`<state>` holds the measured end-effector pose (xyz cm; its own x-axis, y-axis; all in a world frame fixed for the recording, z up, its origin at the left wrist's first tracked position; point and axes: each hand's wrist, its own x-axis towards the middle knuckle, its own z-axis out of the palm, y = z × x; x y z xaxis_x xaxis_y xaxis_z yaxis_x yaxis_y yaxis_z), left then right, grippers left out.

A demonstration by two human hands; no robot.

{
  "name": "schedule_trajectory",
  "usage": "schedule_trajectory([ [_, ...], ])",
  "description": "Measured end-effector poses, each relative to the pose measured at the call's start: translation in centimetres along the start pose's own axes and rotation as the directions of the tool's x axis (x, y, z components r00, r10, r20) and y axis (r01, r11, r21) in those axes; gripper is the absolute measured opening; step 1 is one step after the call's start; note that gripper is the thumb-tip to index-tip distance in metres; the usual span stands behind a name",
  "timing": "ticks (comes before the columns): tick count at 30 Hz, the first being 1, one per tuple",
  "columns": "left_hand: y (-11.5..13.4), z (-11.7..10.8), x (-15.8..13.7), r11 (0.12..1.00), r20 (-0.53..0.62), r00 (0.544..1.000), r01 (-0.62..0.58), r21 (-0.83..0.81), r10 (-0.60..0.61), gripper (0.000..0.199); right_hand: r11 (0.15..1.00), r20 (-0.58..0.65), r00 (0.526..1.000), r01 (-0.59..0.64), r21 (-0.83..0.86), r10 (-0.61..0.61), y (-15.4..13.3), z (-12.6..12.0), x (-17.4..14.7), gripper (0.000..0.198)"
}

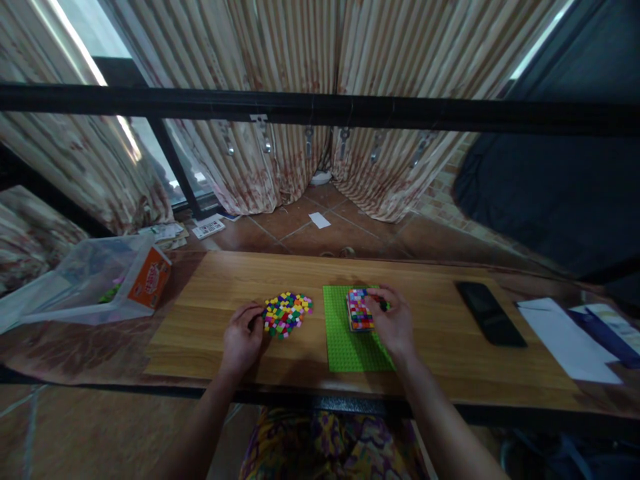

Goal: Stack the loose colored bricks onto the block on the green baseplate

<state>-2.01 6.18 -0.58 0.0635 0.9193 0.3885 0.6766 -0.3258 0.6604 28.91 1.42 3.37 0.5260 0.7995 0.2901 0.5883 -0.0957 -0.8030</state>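
Head view, hands [243, 337] at bricks [289, 313] (colourful), baseplate [350, 353]

passage: board [319, 333] between loose bricks [287, 313] and baseplate [350, 353] | obstacles: phone [490, 313], bin [150, 279]

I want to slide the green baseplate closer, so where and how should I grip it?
Probably best at the near-left corner of the green baseplate, coming from the near left, pinching its edge with the thumb on top. It lies flat and looks thin; that corner is bare, while the colorful block sits farther back and the right hand covers part of the right side.
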Motion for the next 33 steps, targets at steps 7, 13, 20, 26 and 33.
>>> schedule_trajectory([
  [7,-0.1,0.0,0.0,1.000,0.004,1.000,0.003,0.003,-0.003,0.019,0.998,-0.031,0.999,0.009,-0.061,-0.011,0.1,0.7,0.0,0.027],
  [13,0.3,-0.1,0.1,1.000,0.001,1.000,0.004,-0.009,-0.004,0.020,0.999,0.006,0.999,-0.049,0.000,0.049,0.7,0.7,0.5,0.029],
  [20,0.5,-0.1,0.0,1.000,-0.001,1.000,0.014,0.003,-0.014,0.020,0.998,0.044,0.998,-0.049,0.048,0.047,1.2,0.9,0.9,0.031],
  [26,0.4,-0.1,0.0,1.000,-0.011,1.000,-0.009,0.000,0.009,0.020,0.999,0.096,0.995,-0.037,0.032,0.034,1.1,0.7,1.0,0.029],
  [33,0.4,0.0,-0.1,0.999,-0.016,1.000,-0.007,-0.038,0.007,0.020,0.991,-0.106,0.994,-0.007,0.136,0.022,0.3,-1.1,0.6,0.035],
])
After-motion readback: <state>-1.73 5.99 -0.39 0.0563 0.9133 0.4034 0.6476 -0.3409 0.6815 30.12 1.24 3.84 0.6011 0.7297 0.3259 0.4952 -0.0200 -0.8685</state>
